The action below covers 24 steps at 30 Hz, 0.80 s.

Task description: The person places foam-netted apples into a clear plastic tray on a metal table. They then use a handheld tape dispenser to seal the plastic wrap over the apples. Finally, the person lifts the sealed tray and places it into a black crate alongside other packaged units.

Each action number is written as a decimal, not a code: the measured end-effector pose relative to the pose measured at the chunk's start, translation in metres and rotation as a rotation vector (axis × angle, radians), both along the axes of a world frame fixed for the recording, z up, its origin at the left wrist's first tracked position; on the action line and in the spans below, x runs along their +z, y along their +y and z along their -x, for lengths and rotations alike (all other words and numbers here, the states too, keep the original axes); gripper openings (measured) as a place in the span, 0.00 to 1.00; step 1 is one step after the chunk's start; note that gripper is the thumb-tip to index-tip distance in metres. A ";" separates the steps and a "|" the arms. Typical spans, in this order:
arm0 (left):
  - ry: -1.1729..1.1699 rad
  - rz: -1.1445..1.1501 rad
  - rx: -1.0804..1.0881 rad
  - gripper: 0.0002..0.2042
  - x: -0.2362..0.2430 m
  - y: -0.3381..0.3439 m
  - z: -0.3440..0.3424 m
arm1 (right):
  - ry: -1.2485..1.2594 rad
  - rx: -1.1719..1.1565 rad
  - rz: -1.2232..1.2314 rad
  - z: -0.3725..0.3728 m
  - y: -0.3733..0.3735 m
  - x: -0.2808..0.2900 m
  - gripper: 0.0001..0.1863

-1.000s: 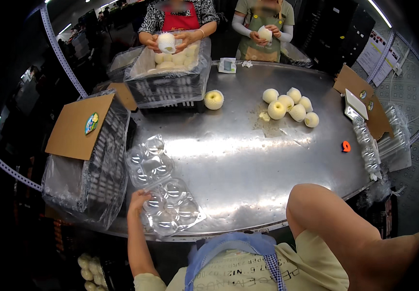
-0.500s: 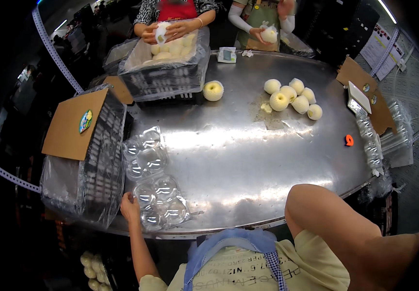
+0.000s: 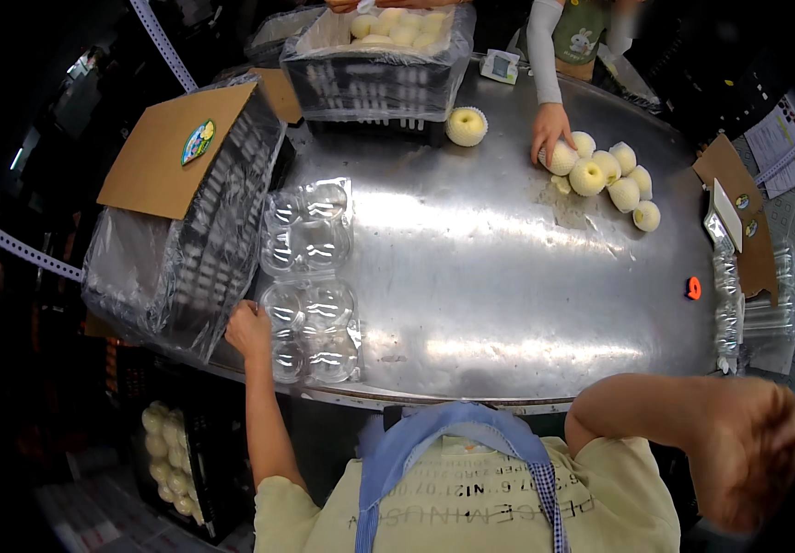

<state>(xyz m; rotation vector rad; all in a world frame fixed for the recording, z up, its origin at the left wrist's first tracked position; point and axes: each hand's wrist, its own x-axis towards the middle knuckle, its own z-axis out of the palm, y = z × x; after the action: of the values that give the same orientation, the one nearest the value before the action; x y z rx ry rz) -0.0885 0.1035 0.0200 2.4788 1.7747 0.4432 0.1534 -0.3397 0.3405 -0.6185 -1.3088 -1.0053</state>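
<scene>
My left hand, its fingers curled, is at the left edge of a clear plastic clamshell box that lies opened out on the metal table; whether it grips the rim is hidden. The box has round moulded hollows with no fruit in them. My right hand is raised off the table's near right side, arm bent, fingers smeared by motion. Pale yellow fruits in white foam nets form a group at the far right, where a co-worker's hand touches one. Another netted fruit sits alone.
A plastic-lined crate of fruit stands at the back. Left of the box is a wrapped crate with cardboard on it. A small orange object, a scale and stacked clear packaging line the right side of the table.
My head view has shifted. My right hand has come into sight at the right, lifted and moving. The co-worker has reached down to the fruit group. My left hand stays beside the clamshell box.
</scene>
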 end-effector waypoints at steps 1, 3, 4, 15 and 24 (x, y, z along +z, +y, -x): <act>-0.003 -0.007 -0.021 0.07 0.000 0.002 -0.003 | 0.059 -0.025 -0.047 -0.007 0.006 -0.014 0.15; 0.002 -0.002 -0.054 0.08 0.002 0.004 -0.013 | 0.228 -0.047 -0.132 -0.020 0.024 -0.041 0.14; 0.025 0.016 -0.056 0.09 0.000 0.007 -0.011 | 0.292 -0.259 -0.021 -0.029 0.035 -0.061 0.12; -0.184 -0.010 -0.133 0.08 0.028 0.000 -0.005 | 0.855 -0.686 1.233 -0.041 0.013 -0.294 0.03; -0.825 0.374 -0.342 0.08 0.112 -0.088 -0.067 | 1.336 -0.108 1.346 -0.012 0.013 -0.334 0.15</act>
<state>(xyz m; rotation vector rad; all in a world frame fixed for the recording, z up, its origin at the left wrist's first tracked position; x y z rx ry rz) -0.0216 0.0152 0.1323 1.8618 0.9786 0.8446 0.1654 -0.3272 0.0064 -1.9226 -0.5048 0.4775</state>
